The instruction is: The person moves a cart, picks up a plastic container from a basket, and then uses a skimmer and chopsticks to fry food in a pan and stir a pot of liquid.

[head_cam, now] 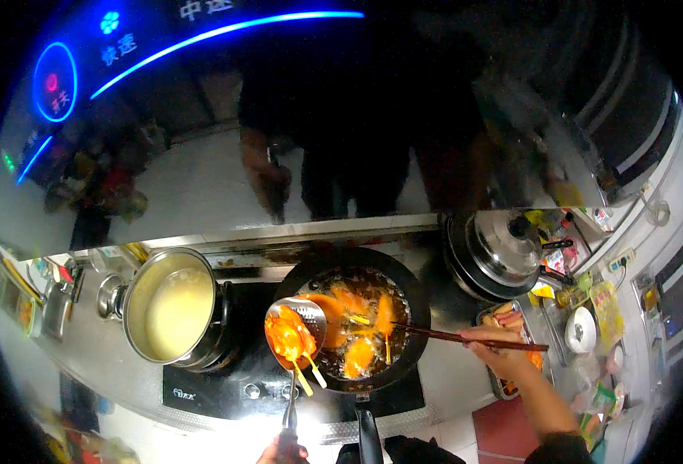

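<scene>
My left hand, at the bottom edge, grips the handle of a metal skimmer. Orange fried pieces on sticks rest in the skimmer, which is over the left part of a black frying pan. More orange pieces sit in bubbling oil inside the pan. My right hand, at the right of the pan, holds dark wooden chopsticks. Their tips reach an orange stick piece in the oil.
A steel pot of pale yellow liquid stands at left on the gas stove. Lidded pans are at back right. A tray of sausages and orange food lies under my right forearm. The glossy range hood overhangs the stove.
</scene>
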{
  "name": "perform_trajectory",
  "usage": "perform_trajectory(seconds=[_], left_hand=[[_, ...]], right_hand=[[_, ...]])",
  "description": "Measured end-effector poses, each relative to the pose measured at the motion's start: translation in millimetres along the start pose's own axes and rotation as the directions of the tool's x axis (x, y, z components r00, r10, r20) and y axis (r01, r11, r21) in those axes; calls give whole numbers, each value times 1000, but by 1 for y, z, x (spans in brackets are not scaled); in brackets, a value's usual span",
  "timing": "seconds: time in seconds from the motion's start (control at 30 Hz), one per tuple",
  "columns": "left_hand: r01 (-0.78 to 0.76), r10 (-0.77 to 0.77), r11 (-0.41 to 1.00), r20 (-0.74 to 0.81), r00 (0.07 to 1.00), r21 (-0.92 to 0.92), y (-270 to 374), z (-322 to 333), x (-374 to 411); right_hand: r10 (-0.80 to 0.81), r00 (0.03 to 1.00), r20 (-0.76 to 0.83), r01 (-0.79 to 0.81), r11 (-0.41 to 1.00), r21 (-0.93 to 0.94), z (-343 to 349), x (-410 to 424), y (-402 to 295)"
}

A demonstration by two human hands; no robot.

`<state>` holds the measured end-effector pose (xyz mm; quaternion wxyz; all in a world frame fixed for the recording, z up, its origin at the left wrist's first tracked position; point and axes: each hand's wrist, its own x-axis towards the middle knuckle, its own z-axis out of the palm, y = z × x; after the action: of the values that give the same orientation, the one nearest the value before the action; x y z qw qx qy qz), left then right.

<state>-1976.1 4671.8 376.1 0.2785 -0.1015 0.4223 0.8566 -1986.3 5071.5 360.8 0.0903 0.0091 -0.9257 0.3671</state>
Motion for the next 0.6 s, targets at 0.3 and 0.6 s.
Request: perform_trajectory(seconds=[0.3, 0.6], left_hand=[[-91, 91, 996, -8, 996, 19, 30, -4, -10], [-299, 337, 922, -132, 932, 246, 42, 31, -27]], right_hand=[[-166, 977, 136, 131, 964, 231, -8, 7, -3], [9, 943, 331, -134, 925, 356, 1, 9, -12]])
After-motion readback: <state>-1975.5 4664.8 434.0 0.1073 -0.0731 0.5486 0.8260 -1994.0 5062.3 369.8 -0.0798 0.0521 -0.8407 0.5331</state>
